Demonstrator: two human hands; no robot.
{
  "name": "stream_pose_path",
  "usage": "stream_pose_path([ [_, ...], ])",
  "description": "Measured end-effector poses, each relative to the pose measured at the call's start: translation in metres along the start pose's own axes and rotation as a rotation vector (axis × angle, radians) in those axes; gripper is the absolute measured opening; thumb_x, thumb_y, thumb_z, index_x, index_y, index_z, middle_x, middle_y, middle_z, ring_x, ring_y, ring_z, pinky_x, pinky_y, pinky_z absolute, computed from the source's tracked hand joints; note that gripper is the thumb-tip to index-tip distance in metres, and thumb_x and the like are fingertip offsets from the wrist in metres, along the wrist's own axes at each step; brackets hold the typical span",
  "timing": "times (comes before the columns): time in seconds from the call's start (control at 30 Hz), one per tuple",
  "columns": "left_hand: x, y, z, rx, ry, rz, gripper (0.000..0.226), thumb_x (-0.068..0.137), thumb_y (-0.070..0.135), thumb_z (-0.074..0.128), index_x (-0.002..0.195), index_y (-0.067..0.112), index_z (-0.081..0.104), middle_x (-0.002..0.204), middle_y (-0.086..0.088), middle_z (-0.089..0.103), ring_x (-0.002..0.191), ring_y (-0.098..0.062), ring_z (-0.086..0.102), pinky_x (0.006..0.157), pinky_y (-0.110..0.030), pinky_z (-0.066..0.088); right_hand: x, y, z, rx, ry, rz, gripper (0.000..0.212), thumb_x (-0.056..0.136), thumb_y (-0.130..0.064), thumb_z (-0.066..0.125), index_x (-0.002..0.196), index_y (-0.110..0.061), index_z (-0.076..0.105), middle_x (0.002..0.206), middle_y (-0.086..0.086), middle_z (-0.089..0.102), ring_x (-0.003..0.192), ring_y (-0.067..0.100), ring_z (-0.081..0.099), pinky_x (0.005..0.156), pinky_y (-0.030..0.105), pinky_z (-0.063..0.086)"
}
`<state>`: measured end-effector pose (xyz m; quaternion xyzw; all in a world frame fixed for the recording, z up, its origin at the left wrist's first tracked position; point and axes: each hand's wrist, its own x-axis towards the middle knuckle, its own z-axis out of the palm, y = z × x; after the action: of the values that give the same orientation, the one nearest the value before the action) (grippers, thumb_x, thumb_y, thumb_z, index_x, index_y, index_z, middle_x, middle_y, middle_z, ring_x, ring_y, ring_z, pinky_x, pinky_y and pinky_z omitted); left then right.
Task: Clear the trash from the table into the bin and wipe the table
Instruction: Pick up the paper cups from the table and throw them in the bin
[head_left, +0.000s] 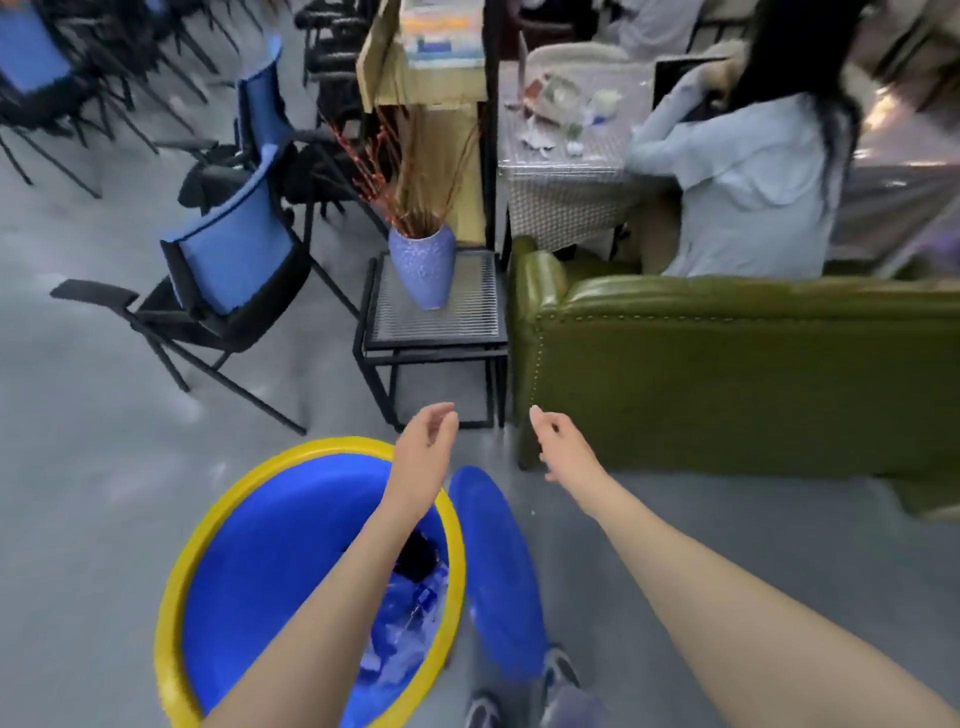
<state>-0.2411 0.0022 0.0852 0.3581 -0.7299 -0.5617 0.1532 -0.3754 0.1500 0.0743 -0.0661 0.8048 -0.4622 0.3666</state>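
Now, your two bare arms reach fwd over a grey floor, both hands empty. Your left hand (423, 441) hangs above the far rim of the bin (208, 525), fingers loosely curled, gripping nothing. Your right hand (563, 447) is out near the back of the green sofa (727, 374), fingers relaxed and apart, also holding nothing.

Bin sits near-left: blue w/ a yellow rim, open, w/ clear plastic and crumpled trash (400, 629) lying at the bottom. Its blue lid (498, 571) stands on edge just beside the bin's right side, between bin and your shoes (524, 696).

Trash still on the table: far right-centre, the table (550, 171), w/ a checked cloth under a clear cover, carries crumpled paper, wrappers and bits of plastic (561, 109), too blurred to sort item by item. A person in a pale blue top (748, 192) sits on the sofa at that table, back to you.

Between you and the table, a small black side table (431, 332) w/ a wire-grid top holds a blue vase (423, 265) of red twigs. Blue-and-black chairs (223, 275) stand on the left.
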Motion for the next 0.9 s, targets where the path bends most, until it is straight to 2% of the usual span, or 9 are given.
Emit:
stream_pose_path([
  [0.1, 0.005, 0.032, 0.032, 0.032, -0.114, 0.073, 0.018, 0.102, 0.034, 0.050, 0.112, 0.030, 0.065, 0.110, 0.015, 0.066, 0.097, 0.014, 0.056, 0.079, -0.007, 0.042, -0.017, 0.003, -0.046, 0.074, 0.114, -0.006, 0.063, 0.093, -0.073, 0.034, 0.132, -0.026, 0.049, 0.124, -0.003, 0.058, 0.114, 0.022, 0.058, 0.102, 0.048, 0.048],
  [0.2, 0.007, 0.062, 0.076, 0.031, -0.218, 0.156, 0.013, 0.102, 0.034, 0.052, 0.098, 0.036, 0.064, 0.097, 0.017, 0.067, 0.083, 0.013, 0.059, 0.068, -0.005, 0.044, -0.030, 0.015, -0.093, 0.144, 0.255, 0.012, 0.058, 0.093, -0.072, 0.034, 0.127, -0.028, 0.051, 0.113, -0.004, 0.061, 0.096, 0.018, 0.062, 0.080, 0.039, 0.056],
  [0.3, 0.002, 0.085, 0.128, 0.062, -0.342, 0.208, 0.016, 0.101, 0.039, 0.052, 0.106, 0.033, 0.065, 0.102, 0.021, 0.068, 0.093, 0.011, 0.060, 0.076, -0.012, 0.044, -0.046, 0.036, -0.142, 0.215, 0.378, 0.041, 0.055, 0.094, -0.070, 0.035, 0.125, -0.027, 0.051, 0.108, -0.005, 0.060, 0.090, 0.017, 0.061, 0.070, 0.034, 0.054],
  [0.4, -0.007, 0.111, 0.185, 0.100, -0.455, 0.273, 0.016, 0.101, 0.041, 0.052, 0.108, 0.034, 0.064, 0.105, 0.024, 0.066, 0.098, 0.018, 0.057, 0.077, -0.005, 0.041, -0.066, 0.061, -0.194, 0.257, 0.480, 0.054, 0.050, 0.094, -0.070, 0.036, 0.119, -0.030, 0.051, 0.116, -0.002, 0.061, 0.098, 0.020, 0.060, 0.078, 0.038, 0.056],
  [0.47, -0.018, 0.127, 0.227, 0.134, -0.519, 0.331, 0.015, 0.101, 0.041, 0.052, 0.108, 0.034, 0.064, 0.104, 0.024, 0.066, 0.097, 0.020, 0.056, 0.076, -0.004, 0.040, -0.080, 0.082, -0.232, 0.262, 0.553, 0.052, 0.051, 0.094, -0.069, 0.038, 0.119, -0.028, 0.053, 0.121, 0.000, 0.062, 0.102, 0.021, 0.058, 0.096, 0.046, 0.052],
  [0.53, -0.028, 0.140, 0.264, 0.142, -0.558, 0.352, 0.016, 0.101, 0.041, 0.052, 0.108, 0.033, 0.064, 0.104, 0.022, 0.066, 0.096, 0.018, 0.057, 0.077, -0.006, 0.040, -0.090, 0.101, -0.265, 0.276, 0.600, 0.054, 0.055, 0.094, -0.069, 0.038, 0.123, -0.025, 0.054, 0.125, 0.002, 0.060, 0.102, 0.019, 0.054, 0.106, 0.049, 0.046],
  [0.7, -0.071, 0.171, 0.375, 0.165, -0.661, 0.405, 0.015, 0.101, 0.038, 0.053, 0.106, 0.031, 0.065, 0.102, 0.021, 0.067, 0.097, 0.016, 0.057, 0.075, 0.002, 0.038, -0.116, 0.163, -0.367, 0.369, 0.682, 0.080, 0.051, 0.097, -0.066, 0.038, 0.122, -0.023, 0.052, 0.128, 0.003, 0.059, 0.107, 0.020, 0.055, 0.103, 0.045, 0.044],
  [0.8, -0.097, 0.191, 0.433, 0.194, -0.721, 0.422, 0.016, 0.101, 0.039, 0.053, 0.107, 0.032, 0.066, 0.103, 0.022, 0.067, 0.097, 0.017, 0.057, 0.078, -0.002, 0.040, -0.130, 0.196, -0.425, 0.415, 0.736, 0.102, 0.053, 0.097, -0.064, 0.038, 0.126, -0.022, 0.052, 0.129, 0.005, 0.059, 0.101, 0.018, 0.052, 0.101, 0.045, 0.045],
  [0.9, -0.122, 0.213, 0.496, 0.196, -0.755, 0.425, 0.017, 0.101, 0.038, 0.053, 0.109, 0.030, 0.066, 0.105, 0.020, 0.067, 0.102, 0.008, 0.060, 0.082, -0.008, 0.040, -0.150, 0.230, -0.486, 0.462, 0.788, 0.124, 0.053, 0.098, -0.061, 0.038, 0.129, -0.020, 0.053, 0.129, 0.007, 0.059, 0.103, 0.020, 0.051, 0.103, 0.045, 0.044],
])
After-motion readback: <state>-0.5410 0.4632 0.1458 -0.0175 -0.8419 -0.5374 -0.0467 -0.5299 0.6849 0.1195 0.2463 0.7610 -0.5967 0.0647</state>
